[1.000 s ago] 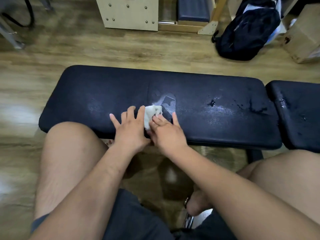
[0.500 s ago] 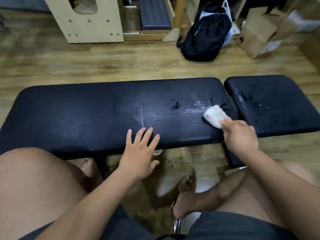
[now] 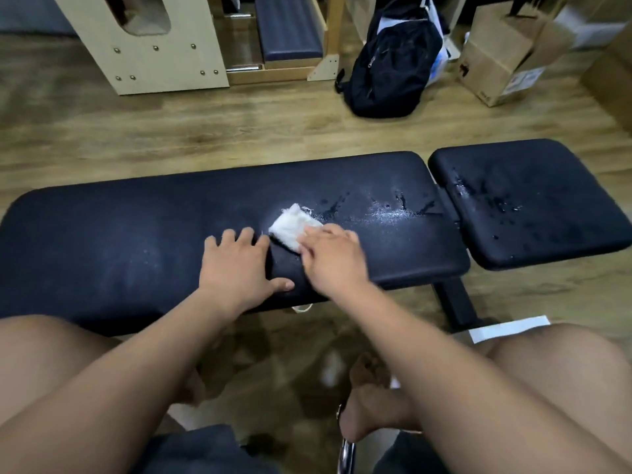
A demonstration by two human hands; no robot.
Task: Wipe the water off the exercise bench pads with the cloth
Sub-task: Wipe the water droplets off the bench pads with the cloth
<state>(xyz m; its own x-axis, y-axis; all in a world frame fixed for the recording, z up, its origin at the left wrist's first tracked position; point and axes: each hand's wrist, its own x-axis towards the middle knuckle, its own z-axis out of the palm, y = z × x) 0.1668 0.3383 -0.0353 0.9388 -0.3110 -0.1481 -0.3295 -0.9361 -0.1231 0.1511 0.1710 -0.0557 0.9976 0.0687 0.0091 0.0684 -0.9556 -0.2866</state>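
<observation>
- A wooden floor (image 3: pixel 212 131) carries a black exercise bench; its long pad (image 3: pixel 136 241) runs across in front of the seated person, the short pad (image 3: pixel 533 200) just beside its right end.
- The right hand (image 3: pixel 333 256) presses the white cloth (image 3: pixel 292 225) flat under its fingers, near the long pad's middle, likely to soak up water.
- The left hand (image 3: pixel 239 265) lies spread and empty on the pad just beside the cloth, seemingly as a brace.
- Water streaks (image 3: pixel 393 208) remain to the right, and droplets (image 3: pixel 489 196) dot the short pad, so wiping looks unfinished.
- A backpack (image 3: pixel 393 59) and cardboard box (image 3: pixel 496 59) sit well behind.
</observation>
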